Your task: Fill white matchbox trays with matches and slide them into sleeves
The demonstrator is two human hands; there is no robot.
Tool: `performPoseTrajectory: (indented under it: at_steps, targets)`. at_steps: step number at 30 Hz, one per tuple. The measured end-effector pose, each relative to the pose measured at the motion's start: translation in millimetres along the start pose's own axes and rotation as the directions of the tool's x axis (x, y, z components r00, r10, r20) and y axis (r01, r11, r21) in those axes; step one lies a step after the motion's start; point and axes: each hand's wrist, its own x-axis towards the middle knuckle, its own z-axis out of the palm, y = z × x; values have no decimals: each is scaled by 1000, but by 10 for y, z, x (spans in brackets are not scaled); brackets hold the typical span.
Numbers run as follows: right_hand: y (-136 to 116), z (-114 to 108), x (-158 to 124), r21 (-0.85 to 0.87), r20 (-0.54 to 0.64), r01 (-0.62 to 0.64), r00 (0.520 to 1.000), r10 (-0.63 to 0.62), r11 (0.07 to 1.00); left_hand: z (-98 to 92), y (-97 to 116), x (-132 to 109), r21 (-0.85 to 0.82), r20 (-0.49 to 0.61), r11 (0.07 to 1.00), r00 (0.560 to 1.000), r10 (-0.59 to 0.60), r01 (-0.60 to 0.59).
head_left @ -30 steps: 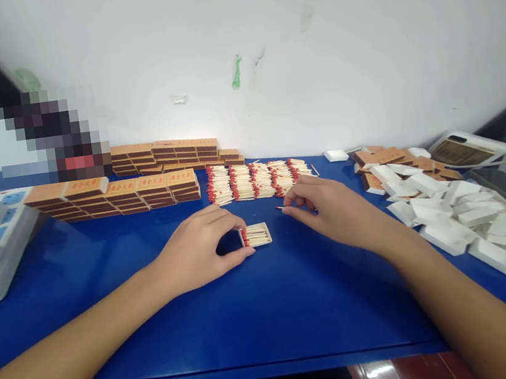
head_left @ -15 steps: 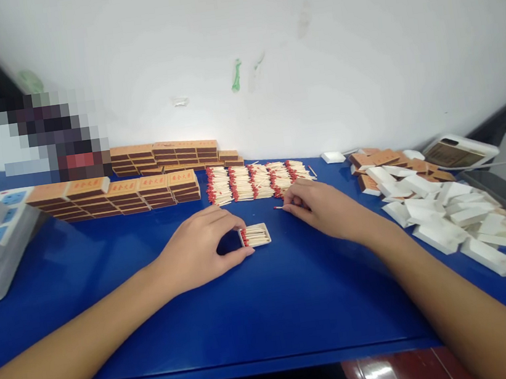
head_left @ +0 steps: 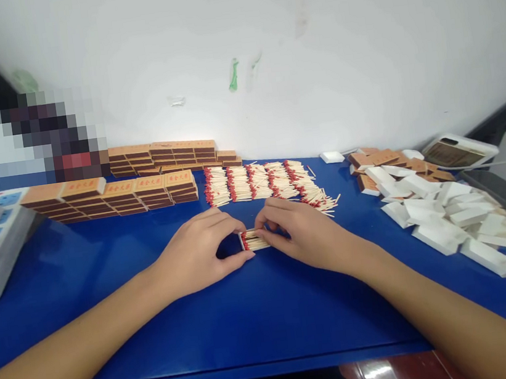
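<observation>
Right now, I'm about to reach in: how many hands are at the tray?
2: the left hand holds the tray at left, the right hand covers its right end.

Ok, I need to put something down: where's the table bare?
Bare: blue table between left hand, right hand and front edge; also between left forearm and stacked matchboxes. Crowded: the back, with match rows; the right, with white trays.
</observation>
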Motion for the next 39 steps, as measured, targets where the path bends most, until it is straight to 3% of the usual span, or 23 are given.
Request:
performPoseTrajectory:
  at_steps: [11,14,17,20,23,25,34,36,39]
  targets:
    - [5,-3,-7,52,10,8,1000,-8,999,1,-17,8,-13,-1,1000,1000,-12,12]
    - [99,-164,-39,51,-54,13,998,-10,999,-14,-10,5,-7,-5,1000,1000,-10,10]
    - [325,-492,-157,-47,-107,-124,987,119,991,-21,-6,2,-10,-8,1000,1000,-16,16]
    - [603,-776,-306,-163,81,-356,925,372,920,-14,-10,-1,-16,-7,1000,1000,-17,16]
    - [789,-846,-393,-239,214,-447,842,495,862,-7,-16,-3,-13,-4,1000,1000,-9,9]
    - [830,-799,-404,-252,242,-445,830,502,859,-7,-16,-2,-9,-2,1000,1000,-7,7]
    - [715,-713,-361,-240,258,-396,854,451,886,-25,-6,7,-25,5,999,1000,-23,23]
    - [600,-701,-308,-173,239,-358,888,392,917,-21,-3,4,-21,4,1000,1000,-20,20]
    - [331,-575,-177,-35,119,-232,965,234,972,-11,6,2,-12,-2,1000,1000,-4,4]
